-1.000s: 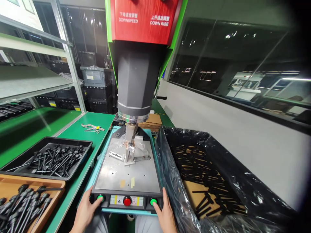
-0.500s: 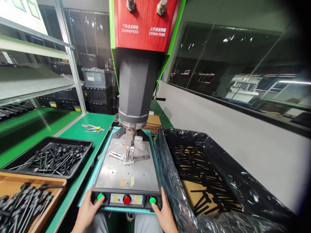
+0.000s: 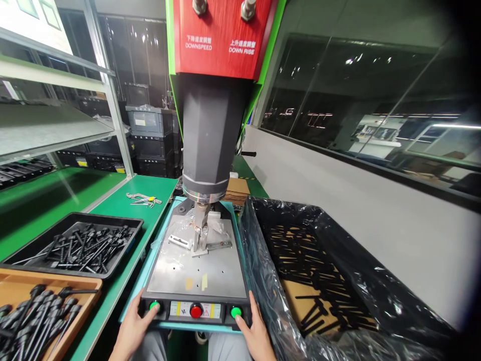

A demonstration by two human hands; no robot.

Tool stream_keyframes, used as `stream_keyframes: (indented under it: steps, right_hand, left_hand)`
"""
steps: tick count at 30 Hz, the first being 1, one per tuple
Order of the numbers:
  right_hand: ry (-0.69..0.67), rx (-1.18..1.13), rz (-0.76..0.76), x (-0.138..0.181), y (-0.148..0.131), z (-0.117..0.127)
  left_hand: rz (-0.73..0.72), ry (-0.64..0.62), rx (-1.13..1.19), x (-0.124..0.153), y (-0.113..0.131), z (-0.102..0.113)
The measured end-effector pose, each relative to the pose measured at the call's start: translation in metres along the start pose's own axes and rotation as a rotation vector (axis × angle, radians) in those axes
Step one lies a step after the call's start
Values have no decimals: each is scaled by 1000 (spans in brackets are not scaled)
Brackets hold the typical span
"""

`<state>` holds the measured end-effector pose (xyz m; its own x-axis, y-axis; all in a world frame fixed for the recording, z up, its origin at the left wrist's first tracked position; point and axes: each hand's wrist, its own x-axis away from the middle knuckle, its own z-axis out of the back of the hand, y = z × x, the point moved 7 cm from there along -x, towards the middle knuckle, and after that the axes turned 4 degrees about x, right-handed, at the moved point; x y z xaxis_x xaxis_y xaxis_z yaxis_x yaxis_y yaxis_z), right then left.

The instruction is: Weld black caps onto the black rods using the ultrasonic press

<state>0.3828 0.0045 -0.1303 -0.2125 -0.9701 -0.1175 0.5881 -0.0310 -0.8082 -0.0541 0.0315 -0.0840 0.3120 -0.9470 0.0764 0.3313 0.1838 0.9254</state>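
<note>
My left hand (image 3: pixel 132 323) is at the front left corner of a press machine's base, its thumb on the left green button (image 3: pixel 154 305) and its fingers along the side. At the opposite corner, my right hand (image 3: pixel 258 327) lies with the thumb at the lower edge of the right green button (image 3: pixel 236 312). Both hands have thumb and fingers apart and hold nothing. Between the buttons sits a red button (image 3: pixel 196 310). The machine's metal horn (image 3: pixel 202 214) is down at a small metal fixture (image 3: pixel 199 245) on the base plate (image 3: pixel 180 273). Any part inside the fixture is too small to make out.
At left, a black tray (image 3: pixel 141 225) and an orange tray (image 3: pixel 95 291) hold black rod-like parts. Pliers and hex keys (image 3: pixel 143 199) lie on the green table. To the right, a plastic-lined bin (image 3: pixel 263 260) contains rows of black parts on cardboard.
The view has shifted very slightly. My left thumb covers a little more of the left green button; the hands and horn otherwise stay in place.
</note>
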Motion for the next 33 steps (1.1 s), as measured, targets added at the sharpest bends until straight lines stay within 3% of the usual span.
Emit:
stream_keyframes:
  steps: [3, 6, 9, 12, 14, 17, 20, 22, 27, 33]
  right_hand:
    - [-10, -33, -16, -1, 2, 0]
    - [-12, -43, -21, -2, 0, 1]
    - [-4, -60, -15, -1, 0, 1]
    - [3, -104, -18, -2, 2, 2]
    - [8, -141, -23, -4, 2, 5]
    - [100, -160, -38, -13, -10, 19]
    - [228, -131, 16, -28, -47, 35]
    - [205, -153, 84, -42, -83, 34]
    - [-9, -202, 196, -89, -164, -7]
    - [77, -135, 322, -154, -223, -35]
  left_hand:
    - [29, 84, 59, -5, 10, 10]
    - [-10, 127, 198, -9, 38, 7]
    - [55, 4, 420, -12, 64, -22]
    - [284, -97, 669, -12, 74, -58]
    - [428, -95, 814, -12, 76, -75]
    - [531, -77, 955, -18, 80, -86]
    - [587, -80, 1000, -26, 83, -90]
    - [619, -70, 1017, -31, 84, -92]
    - [682, -80, 1063, -38, 87, -100]
    - [745, -201, 1129, -40, 93, -109]
